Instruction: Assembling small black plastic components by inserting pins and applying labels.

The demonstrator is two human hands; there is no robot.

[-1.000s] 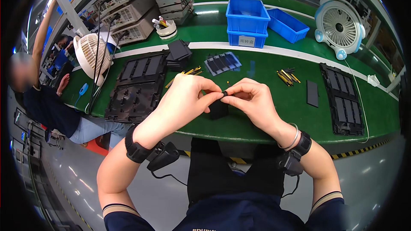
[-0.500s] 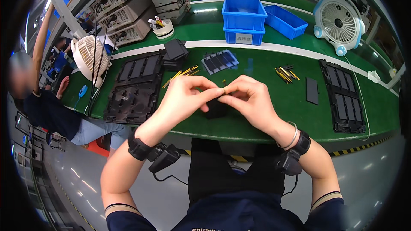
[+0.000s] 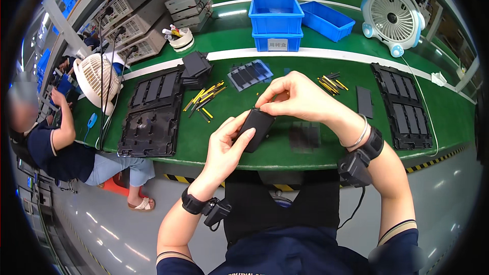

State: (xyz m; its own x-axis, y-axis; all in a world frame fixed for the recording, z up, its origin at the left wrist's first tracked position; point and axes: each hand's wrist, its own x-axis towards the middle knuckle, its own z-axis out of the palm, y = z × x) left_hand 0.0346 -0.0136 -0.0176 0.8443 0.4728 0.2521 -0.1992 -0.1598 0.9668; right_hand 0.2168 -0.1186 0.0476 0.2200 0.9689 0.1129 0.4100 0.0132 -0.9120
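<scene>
My left hand [image 3: 224, 147] grips a black, flat rectangular block [image 3: 259, 128], thumb on its face and fingers behind it. The block is held tilted above the green bench near its front edge. At its upper end my right hand [image 3: 300, 99] pinches thumb and forefinger together; whatever is between the tips is too small to make out. A dark see-through sheet [image 3: 304, 136] lies under my right forearm. Beyond my hands is a clear-blue film with dark rectangles [image 3: 249, 75]. Loose yellow-and-black strips [image 3: 204, 97] lie to the left, and another bunch [image 3: 333, 84] to the right.
Black trays holding dark slabs stand left [image 3: 147, 132] and right [image 3: 402, 102]. A single slab [image 3: 364, 102] and stacked slabs [image 3: 196, 66] lie nearby. Blue bins [image 3: 276, 12], a pen pot [image 3: 181, 42] and two fans [image 3: 391, 18] stand farther back. A co-worker [image 3: 63, 142] sits at left.
My hands were pinched together over the bench; now the left grips the black block and the right pinches at its top. The dark sheet has come into sight. The co-worker's raised arm has lowered.
</scene>
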